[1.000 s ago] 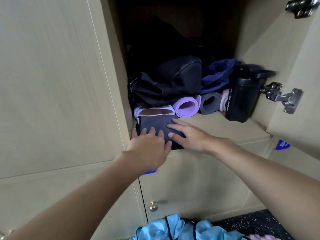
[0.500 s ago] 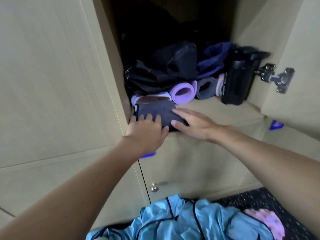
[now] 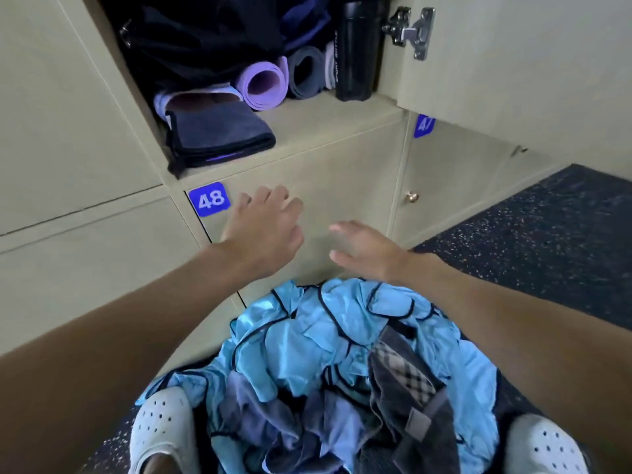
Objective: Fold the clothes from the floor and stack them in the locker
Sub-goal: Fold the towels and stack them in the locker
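Note:
A folded dark navy cloth (image 3: 219,136) lies at the front left of the open locker (image 3: 342,118), its edge hanging slightly over the shelf lip. My left hand (image 3: 265,230) hovers below it in front of the closed door numbered 48, fingers loose and empty. My right hand (image 3: 367,249) hangs beside it, fingers straight, holding nothing. On the floor between my feet lies a heap of clothes: a light blue satin garment (image 3: 325,333) with dark piping, a grey checked cloth (image 3: 407,381) and bluish pieces (image 3: 273,422).
Inside the locker sit a rolled purple mat (image 3: 263,83), a rolled grey one (image 3: 306,75), a black sport bottle (image 3: 354,49) and dark bags (image 3: 205,39) behind. The locker door with its hinge (image 3: 412,30) stands open at right. White clogs (image 3: 162,429) flank the heap on dark speckled flooring (image 3: 547,241).
Both hands have let go of the folded navy cloth and dropped away from the shelf toward the pile. The view has tilted down, showing more of the floor clothes.

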The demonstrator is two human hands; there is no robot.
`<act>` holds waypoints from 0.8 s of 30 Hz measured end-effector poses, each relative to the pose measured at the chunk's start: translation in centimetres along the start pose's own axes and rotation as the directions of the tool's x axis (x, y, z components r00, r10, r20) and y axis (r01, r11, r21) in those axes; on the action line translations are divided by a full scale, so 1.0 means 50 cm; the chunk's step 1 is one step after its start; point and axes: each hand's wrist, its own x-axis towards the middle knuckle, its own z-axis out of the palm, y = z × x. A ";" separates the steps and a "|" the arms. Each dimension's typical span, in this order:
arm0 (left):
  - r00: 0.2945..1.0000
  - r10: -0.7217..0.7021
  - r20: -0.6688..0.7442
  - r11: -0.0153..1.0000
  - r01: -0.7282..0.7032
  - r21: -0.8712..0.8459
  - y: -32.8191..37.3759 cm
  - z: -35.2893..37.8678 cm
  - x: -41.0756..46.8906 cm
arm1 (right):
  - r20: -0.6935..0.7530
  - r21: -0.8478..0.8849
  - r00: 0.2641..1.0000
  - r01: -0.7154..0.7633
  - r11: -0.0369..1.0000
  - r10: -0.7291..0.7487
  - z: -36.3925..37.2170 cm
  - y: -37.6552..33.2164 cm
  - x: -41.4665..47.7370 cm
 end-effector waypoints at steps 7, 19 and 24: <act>0.935 0.046 0.352 0.917 0.100 -0.386 0.177 0.184 -0.109 | 0.176 0.045 0.925 -0.349 0.936 0.336 0.162 0.173 -0.218; 0.782 0.016 0.624 0.522 0.526 -0.672 0.414 0.438 -0.221 | 0.136 0.178 0.818 -0.575 0.798 0.559 0.316 0.304 -0.395; 0.778 -0.124 0.616 0.240 0.626 -0.742 0.423 0.449 -0.216 | 0.061 0.214 0.822 -0.566 0.797 0.567 0.308 0.295 -0.386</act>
